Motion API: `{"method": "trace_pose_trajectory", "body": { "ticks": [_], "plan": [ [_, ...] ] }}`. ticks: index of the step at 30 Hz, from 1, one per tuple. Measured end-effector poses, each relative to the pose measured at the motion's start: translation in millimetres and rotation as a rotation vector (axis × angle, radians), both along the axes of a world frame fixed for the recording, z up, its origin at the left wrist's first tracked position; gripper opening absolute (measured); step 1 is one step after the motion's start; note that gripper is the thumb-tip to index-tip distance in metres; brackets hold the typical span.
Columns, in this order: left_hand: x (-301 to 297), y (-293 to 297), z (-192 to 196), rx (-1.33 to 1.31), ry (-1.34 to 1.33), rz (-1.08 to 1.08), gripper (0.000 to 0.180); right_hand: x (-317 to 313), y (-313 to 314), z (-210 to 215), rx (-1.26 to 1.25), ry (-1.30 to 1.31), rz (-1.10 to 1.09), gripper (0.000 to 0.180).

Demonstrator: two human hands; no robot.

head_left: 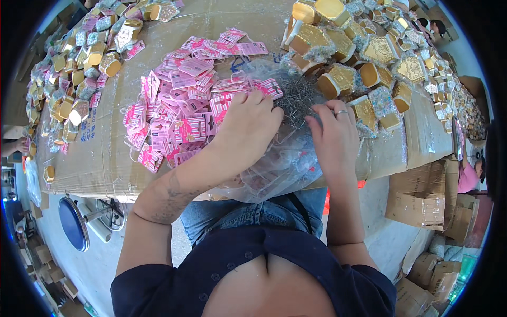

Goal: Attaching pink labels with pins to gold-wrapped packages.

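Note:
My left hand [252, 124] is closed, its fingers curled over a pink striped hang tag [270, 87] at the right side of a heap of pink tags [185, 100]. Many of these carry white loops. A clear plastic bag [274, 171] lies spread at the table's near edge, with a mound of small grey metal pins [298, 98] on it. At the right rim of that mound, the thumb and fingertips of my right hand [336, 134] come together in a loose pinch. Whatever is between them is too small to make out. A ring sits on one finger.
Gold boxes with glittery sides [380, 50] are piled at the right, close to my right hand. Another pile of gold pieces [79, 79] covers the far left of the cardboard-topped table [113, 158]. A blue round stool [73, 224] and an open carton [420, 198] stand below.

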State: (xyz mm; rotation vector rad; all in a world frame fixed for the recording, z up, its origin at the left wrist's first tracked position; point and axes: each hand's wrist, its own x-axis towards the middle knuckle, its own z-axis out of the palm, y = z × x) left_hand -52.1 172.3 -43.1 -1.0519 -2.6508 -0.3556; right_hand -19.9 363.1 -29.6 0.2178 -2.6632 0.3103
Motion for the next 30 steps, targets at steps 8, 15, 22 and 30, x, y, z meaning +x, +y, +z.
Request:
{"method": "trace_pose_trajectory", "body": {
  "ticks": [8, 15, 22, 30],
  "plan": [
    [-18, -18, 17, 0.554, -0.593, -0.068, 0.022, -7, 3, 2, -0.118, 0.009, 0.033, 0.008],
    [-22, -32, 17, 1.124, -1.02, -0.143, 0.022, -13, 4, 6, -0.208, -0.002, 0.043, 0.008],
    [-25, -36, 20, 1.269, -1.17, -0.09, 0.012, -16, 5, 2, -0.141, 0.003, 0.09, 0.008],
    [-35, -47, 14, 1.583, -1.191, -0.166, 0.014, -15, 9, 13, -0.448, 0.041, 0.043, 0.005]
  ]
}}
